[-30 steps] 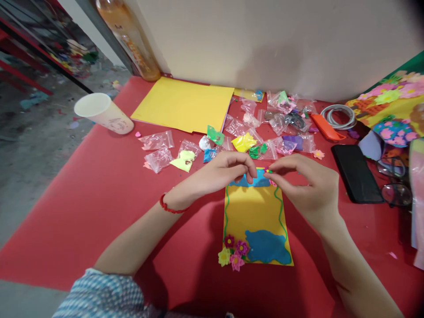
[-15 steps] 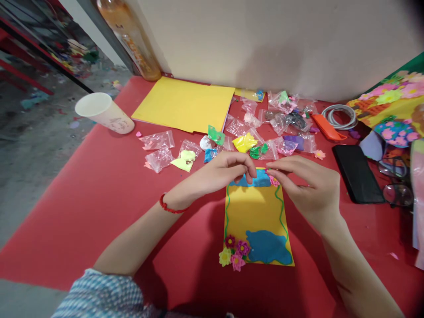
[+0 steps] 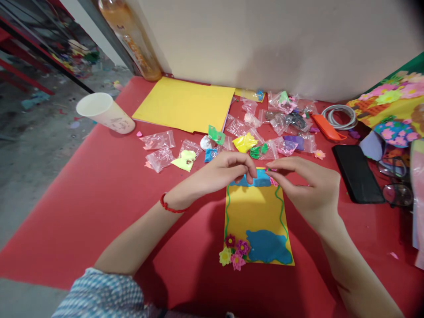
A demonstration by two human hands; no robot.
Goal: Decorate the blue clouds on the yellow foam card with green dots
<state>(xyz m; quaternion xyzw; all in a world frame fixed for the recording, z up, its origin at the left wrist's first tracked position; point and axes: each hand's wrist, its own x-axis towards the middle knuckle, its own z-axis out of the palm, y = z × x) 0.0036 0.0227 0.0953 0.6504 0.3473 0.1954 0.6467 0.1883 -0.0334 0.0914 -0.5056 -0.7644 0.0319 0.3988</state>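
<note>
A yellow card (image 3: 253,207) with blue clay patches and wavy green side lines lies on the red table. Several clay flowers (image 3: 237,251) sit at its lower left corner, and a pink flower (image 3: 273,181) shows at its upper right. My left hand (image 3: 233,170) hovers at the card's top left, its fingers curled together; what they hold, if anything, is hidden. Above the upper right corner, my right hand (image 3: 306,185) pinches something tiny between thumb and forefinger, too small to name.
Small clay bags (image 3: 245,142) lie behind the card, near a yellow sheet (image 3: 185,104). A paper cup (image 3: 106,113) and a bottle (image 3: 132,39) stand at left. To the right are a phone (image 3: 357,174), glasses (image 3: 397,194), an orange tool (image 3: 327,127) and a coiled cable (image 3: 339,117).
The fingertips of my right hand have shifted slightly, and a small green bit now shows at them. My left hand has hardly moved.
</note>
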